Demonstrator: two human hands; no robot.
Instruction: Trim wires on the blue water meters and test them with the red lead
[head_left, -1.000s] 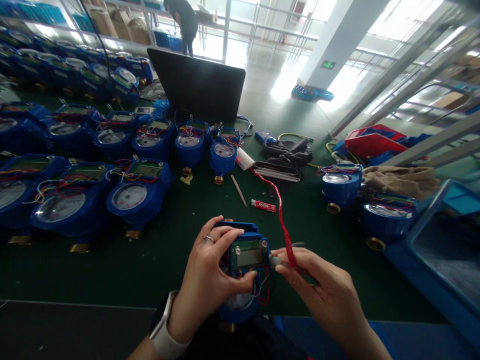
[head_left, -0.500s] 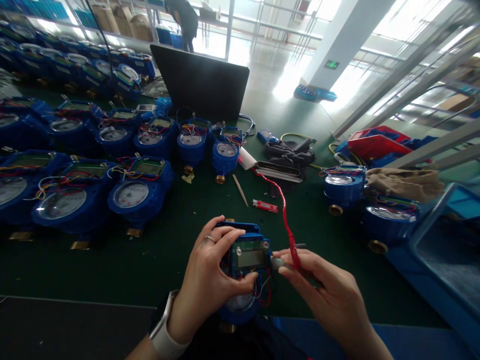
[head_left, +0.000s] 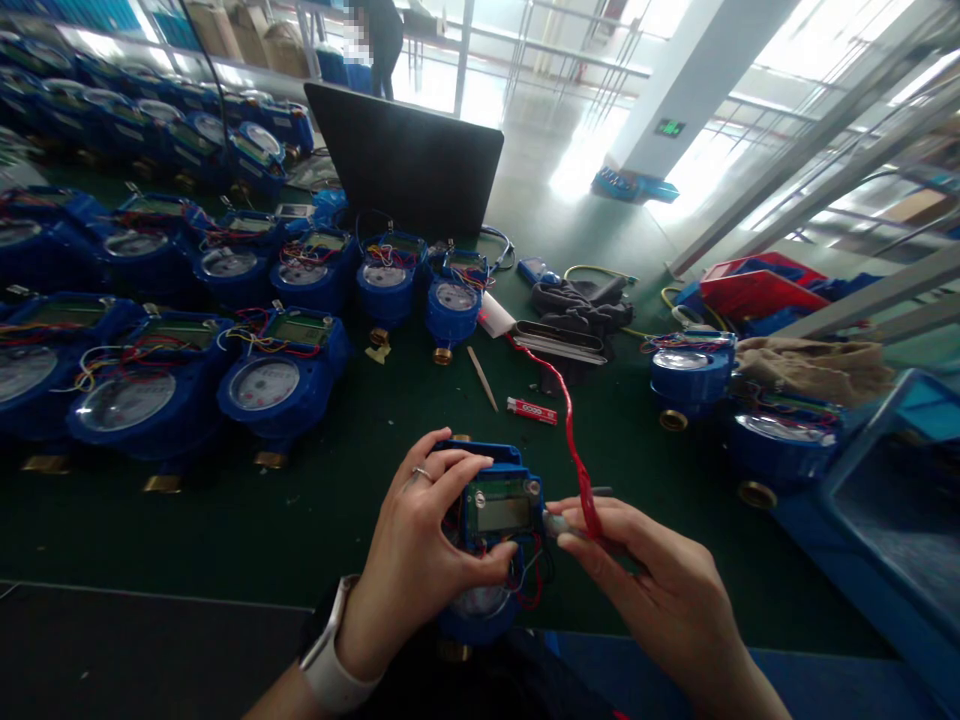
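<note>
My left hand [head_left: 420, 545] grips a blue water meter [head_left: 480, 630] at the table's front edge, with fingers over its top and thumb along the lower side of the display. The meter's small grey display [head_left: 502, 514] and green circuit board face up, and thin red and dark wires [head_left: 534, 590] loop out at its right. My right hand [head_left: 660, 580] pinches a pale connector [head_left: 556, 523] on a red cable [head_left: 571, 430]. The connector's tip is against the meter's right side; whether it is plugged in is hidden.
Several blue water meters [head_left: 264, 385] with loose wires stand in rows on the left. A black monitor [head_left: 405, 165] is behind. Ahead lie a red-labelled battery [head_left: 532, 411], a thin stick [head_left: 482, 380] and dark cloth [head_left: 581, 305]. A blue bin [head_left: 862, 520] is at right.
The view has shifted slightly. Both hands, the meter and the connector keep nearly the same pose.
</note>
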